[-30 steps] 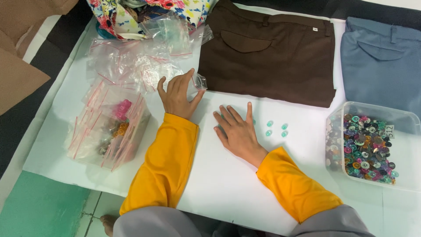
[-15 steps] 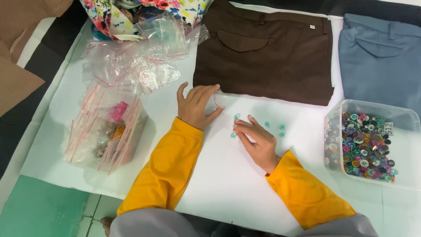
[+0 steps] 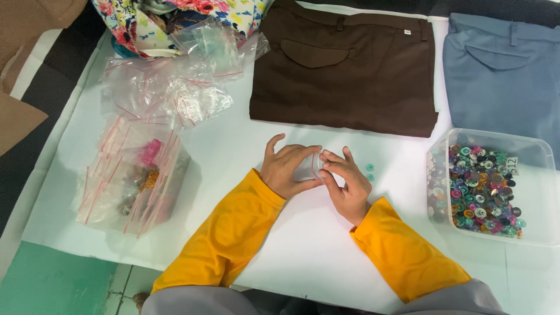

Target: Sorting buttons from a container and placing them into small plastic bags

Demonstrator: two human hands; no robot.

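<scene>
My left hand (image 3: 287, 166) and my right hand (image 3: 345, 181) meet near the middle of the table (image 3: 303, 256), fingertips pinched together on a small clear zip bag (image 3: 315, 166) with a red seal line, which they hold between them just above the white surface; I cannot tell whether anything is inside it. Just beside my right hand, toward the right edge, lie a few small teal buttons (image 3: 369, 171), loose on the table and apart from my fingers. Farther right, close to the right edge, stands a clear plastic tub (image 3: 542, 175), open at the top and filled with a heap of mixed buttons (image 3: 478, 189) in pink, green, silver and dark colours. Toward the left edge sits a stack of clear zip bags (image 3: 131, 178) with red seal lines; pink, orange and dark small pieces show through the plastic, too blurred to name. Beyond it, toward the far left corner, more loose clear bags (image 3: 169, 93) lie crumpled in a pile, some looking flat and see-through. Behind them rests a flowered cloth (image 3: 125, 20). Along the far edge lie folded brown trousers (image 3: 344, 70), and folded blue trousers (image 3: 501, 73) sit at the far right corner, just behind the tub.
</scene>
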